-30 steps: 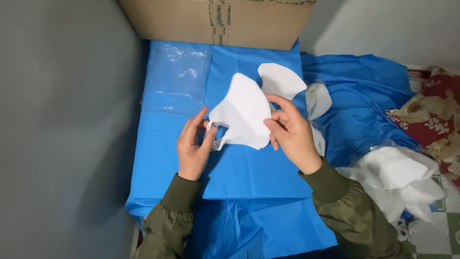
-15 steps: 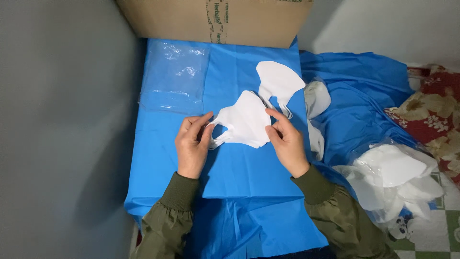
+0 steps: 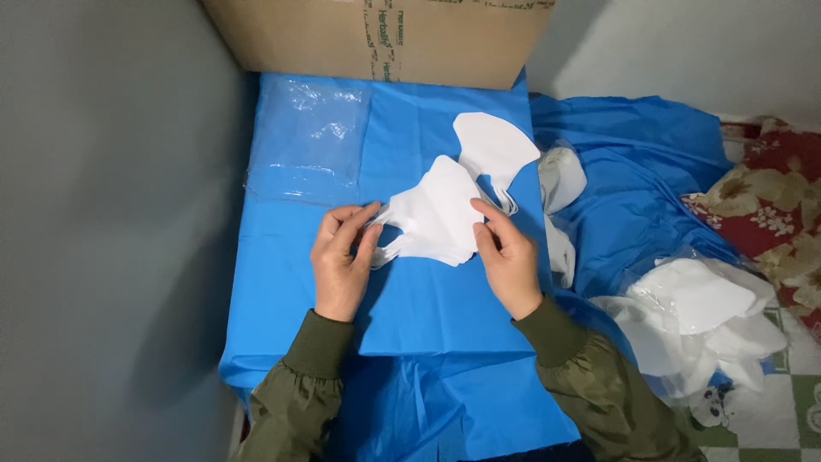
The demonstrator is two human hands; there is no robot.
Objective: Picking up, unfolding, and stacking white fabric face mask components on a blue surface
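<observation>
A stack of folded white face masks (image 3: pixel 438 214) lies on a blue plastic sheet (image 3: pixel 428 299) that covers a low surface. My left hand (image 3: pixel 340 261) pinches the ear loops at the stack's left edge. My right hand (image 3: pixel 506 257) presses its fingertips on the stack's right edge. Both arms wear olive green sleeves. One more white mask (image 3: pixel 493 147) lies flat just beyond the stack, partly under it.
A stack of clear plastic bags (image 3: pixel 310 141) lies on the sheet's far left. A brown cardboard box (image 3: pixel 376 38) stands at the back. To the right, crumpled blue sheeting (image 3: pixel 637 184), a pile of white masks in clear plastic (image 3: pixel 697 316), and a floral cloth (image 3: pixel 774 201). A grey wall on the left.
The mask stack was held up tilted in both hands; it has come down flat onto the blue sheet, with both hands still on its edges.
</observation>
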